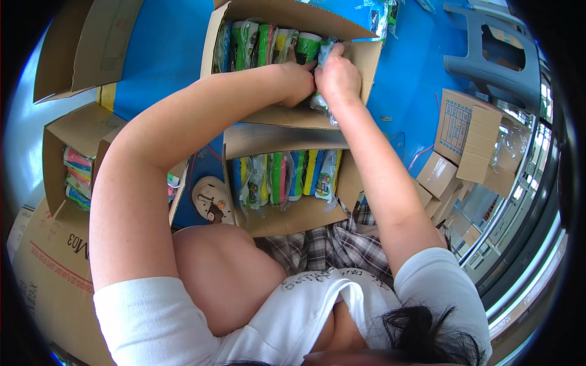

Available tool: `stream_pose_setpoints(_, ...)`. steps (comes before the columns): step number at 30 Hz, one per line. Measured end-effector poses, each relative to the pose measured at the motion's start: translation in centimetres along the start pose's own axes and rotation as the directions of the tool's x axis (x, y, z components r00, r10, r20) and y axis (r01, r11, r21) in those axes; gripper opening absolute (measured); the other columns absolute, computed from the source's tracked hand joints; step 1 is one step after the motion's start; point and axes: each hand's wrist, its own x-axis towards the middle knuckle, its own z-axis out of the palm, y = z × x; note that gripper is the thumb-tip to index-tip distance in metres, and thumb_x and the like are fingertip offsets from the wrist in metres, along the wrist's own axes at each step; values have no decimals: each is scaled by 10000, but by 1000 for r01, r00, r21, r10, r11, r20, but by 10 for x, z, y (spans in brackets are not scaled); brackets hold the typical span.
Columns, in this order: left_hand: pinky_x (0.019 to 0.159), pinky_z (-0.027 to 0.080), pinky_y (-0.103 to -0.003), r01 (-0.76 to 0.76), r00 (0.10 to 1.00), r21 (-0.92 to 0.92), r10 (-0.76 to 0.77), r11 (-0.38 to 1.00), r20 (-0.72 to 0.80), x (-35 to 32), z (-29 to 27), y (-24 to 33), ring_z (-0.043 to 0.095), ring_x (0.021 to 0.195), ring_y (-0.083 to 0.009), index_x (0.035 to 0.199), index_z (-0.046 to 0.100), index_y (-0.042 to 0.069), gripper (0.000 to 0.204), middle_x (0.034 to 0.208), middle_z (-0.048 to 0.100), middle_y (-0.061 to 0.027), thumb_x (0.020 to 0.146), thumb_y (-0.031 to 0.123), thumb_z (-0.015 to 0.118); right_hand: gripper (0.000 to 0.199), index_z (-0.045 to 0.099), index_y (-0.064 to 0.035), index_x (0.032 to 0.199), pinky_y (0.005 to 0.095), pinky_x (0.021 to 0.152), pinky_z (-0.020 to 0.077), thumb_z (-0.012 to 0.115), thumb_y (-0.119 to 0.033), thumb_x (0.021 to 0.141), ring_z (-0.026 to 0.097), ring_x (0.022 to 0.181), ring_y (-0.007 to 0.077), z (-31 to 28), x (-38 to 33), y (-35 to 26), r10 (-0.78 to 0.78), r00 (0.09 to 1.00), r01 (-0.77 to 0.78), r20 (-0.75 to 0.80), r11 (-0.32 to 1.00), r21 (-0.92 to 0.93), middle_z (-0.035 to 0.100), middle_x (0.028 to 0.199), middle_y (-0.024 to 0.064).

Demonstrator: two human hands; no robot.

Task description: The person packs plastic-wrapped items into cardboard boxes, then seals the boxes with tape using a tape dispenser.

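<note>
Both my arms reach forward into an open cardboard box point(278, 116) holding a row of upright, plastic-wrapped packs point(247, 46) in green, blue, pink and yellow. My right hand point(337, 76) is closed around a clear plastic-wrapped pack point(320, 102) at the right end of the row, beside the box's right flap. Left of it, my left hand point(297, 79) has its fingers apart against a green pack point(307, 47); some of its fingertips are hidden among the packs.
Nearer me stands a second open box point(287, 226) with similar packs point(293, 177). Further boxes stand at the left point(70, 131) and right point(453, 125). A grey-blue plastic stool point(476, 61) is at the far right. A beige clog point(211, 198) rests on the blue floor point(162, 55).
</note>
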Motion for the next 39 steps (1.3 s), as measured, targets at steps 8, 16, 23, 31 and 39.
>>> stream_pose_setpoints(8, 897, 471, -376, 49, 996, 39, -52, 998, 73, -17, -5, 3, 552, 1106, -288, 991, 704, 187, 354, 1182, 614, -59, 640, 142, 713, 512, 399, 22, 1233, 499, 764, 494, 606, -243, 847, 609, 850, 451, -38, -7, -3, -273, 900, 284, 338, 959, 20, 632, 856, 275)
stream_pose_setpoints(16, 999, 311, -520, -88, 969, -335, 3, 938, -245, -12, 28, -15, 522, 1102, -230, 896, 716, 240, 286, 922, 669, -8, 642, 107, 731, 563, 529, -56, 1214, 394, 968, 442, 674, -52, 670, 460, 1197, 354, -96, -9, 9, -567, 516, 664, 642, 738, 117, 457, 1219, 178)
stream_pose_setpoints(23, 997, 263, -540, -44, 975, -357, -39, 933, -220, -12, 29, -24, 529, 1053, -215, 969, 697, 262, 306, 853, 673, 47, 689, 139, 717, 587, 575, -155, 1124, 409, 982, 440, 816, -136, 589, 477, 1176, 354, -88, 8, 9, -637, 433, 772, 638, 627, 102, 401, 1312, 166)
stream_pose_setpoints(31, 1012, 307, -525, -91, 987, -219, 59, 972, -150, -12, 25, -29, 520, 1106, -226, 771, 685, 175, 97, 947, 645, -36, 772, 137, 595, 482, 607, -125, 1030, 388, 876, 495, 801, -130, 589, 508, 1122, 293, -64, 0, 12, -824, 296, 943, 484, 332, -11, 475, 1161, 139)
stream_pose_setpoints(39, 1021, 328, -503, -80, 992, -279, 49, 957, -118, -10, 25, -33, 629, 843, -275, 674, 672, 147, 111, 762, 654, -71, 738, 114, 588, 570, 517, -108, 1198, 407, 805, 530, 738, -112, 674, 608, 941, 344, -26, 1, 15, -782, 346, 889, 519, 450, 84, 451, 1125, 225)
